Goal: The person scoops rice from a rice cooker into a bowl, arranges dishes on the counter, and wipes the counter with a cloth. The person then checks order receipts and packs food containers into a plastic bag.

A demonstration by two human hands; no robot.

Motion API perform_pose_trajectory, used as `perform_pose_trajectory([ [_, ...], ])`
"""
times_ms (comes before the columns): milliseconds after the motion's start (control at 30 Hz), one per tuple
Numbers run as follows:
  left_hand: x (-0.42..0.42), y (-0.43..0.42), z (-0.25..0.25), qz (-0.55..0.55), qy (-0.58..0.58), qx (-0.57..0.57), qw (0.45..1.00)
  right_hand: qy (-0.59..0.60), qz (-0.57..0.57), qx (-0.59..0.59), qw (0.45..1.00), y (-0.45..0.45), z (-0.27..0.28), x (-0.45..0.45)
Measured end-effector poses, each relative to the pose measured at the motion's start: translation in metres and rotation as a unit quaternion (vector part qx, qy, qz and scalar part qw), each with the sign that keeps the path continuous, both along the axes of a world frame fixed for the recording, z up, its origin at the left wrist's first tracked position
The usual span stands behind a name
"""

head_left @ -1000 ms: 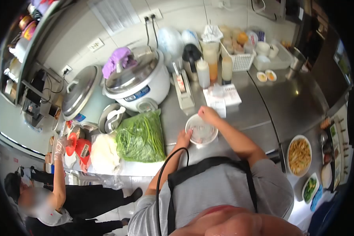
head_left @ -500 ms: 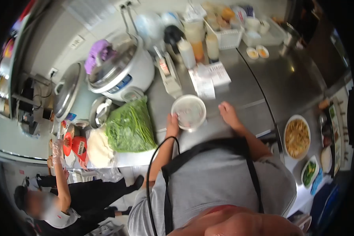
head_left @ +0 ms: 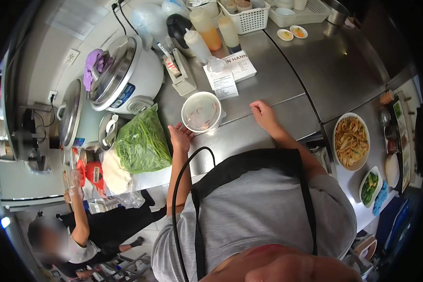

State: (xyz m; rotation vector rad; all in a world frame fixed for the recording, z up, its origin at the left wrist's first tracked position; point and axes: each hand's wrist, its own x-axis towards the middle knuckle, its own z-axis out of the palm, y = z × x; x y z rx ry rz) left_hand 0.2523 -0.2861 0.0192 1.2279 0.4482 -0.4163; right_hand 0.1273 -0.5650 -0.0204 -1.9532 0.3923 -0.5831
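A round white tub with a clear lid (head_left: 201, 112) stands upright on the steel counter (head_left: 239, 136). My left hand (head_left: 180, 137) is just beside its lower left edge, fingers spread and palm partly up, holding nothing. Whether a fingertip still touches the tub I cannot tell. To the tub's right, my right hand (head_left: 264, 115) hovers at or rests on the counter with its fingers curled in, and nothing shows in them. Behind the tub lie a printed white box (head_left: 239, 66) and a paper receipt (head_left: 225, 85). A grey tape dispenser (head_left: 182, 75) stands behind left.
On the left are a bag of green vegetables (head_left: 143, 143) and a large rice cooker (head_left: 131, 77). Squeeze bottles (head_left: 198, 46) line the back. A bowl of noodles (head_left: 351, 141) and a dish of greens (head_left: 370, 188) stand right. A co-worker (head_left: 82, 225) works at far left.
My left hand has come off the tub's side and opened. My right hand has curled in a little more. The view has shifted, so the counter items appear further up and left.
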Motion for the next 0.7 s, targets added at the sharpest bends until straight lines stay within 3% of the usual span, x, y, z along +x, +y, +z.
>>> perform_pose_trajectory([
  [133, -0.003, 0.025, -0.008, -0.045, -0.017, 0.009, 0.999, -0.016, 0.044, 0.098, 0.994, -0.017, 0.0, 0.004],
  [200, -0.01, 0.035, -0.006, -0.017, -0.032, 0.014, 0.999, 0.012, 0.088, 0.141, 0.986, -0.035, -0.005, 0.016],
  [233, -0.013, 0.04, -0.001, 0.002, -0.019, 0.036, 0.999, 0.044, 0.113, 0.175, 0.977, -0.044, -0.005, 0.024],
  [300, -0.026, 0.049, 0.022, 0.003, -0.064, 0.122, 0.99, -0.001, 0.096, 0.215, 0.972, -0.055, 0.036, 0.042],
  [433, -0.044, 0.078, 0.078, 0.017, -0.145, 0.195, 0.97, -0.099, 0.153, 0.118, 0.976, -0.089, 0.122, 0.104],
  [533, -0.05, 0.111, 0.099, 0.039, -0.185, 0.203, 0.961, -0.18, 0.208, -0.063, 0.959, -0.081, 0.235, 0.138],
  [600, -0.051, 0.133, 0.111, 0.047, -0.202, 0.205, 0.956, -0.158, 0.24, -0.135, 0.948, -0.066, 0.308, 0.16],
  [700, -0.044, 0.161, 0.128, 0.069, -0.228, 0.21, 0.948, -0.222, 0.23, -0.236, 0.918, -0.019, 0.414, 0.185],
])
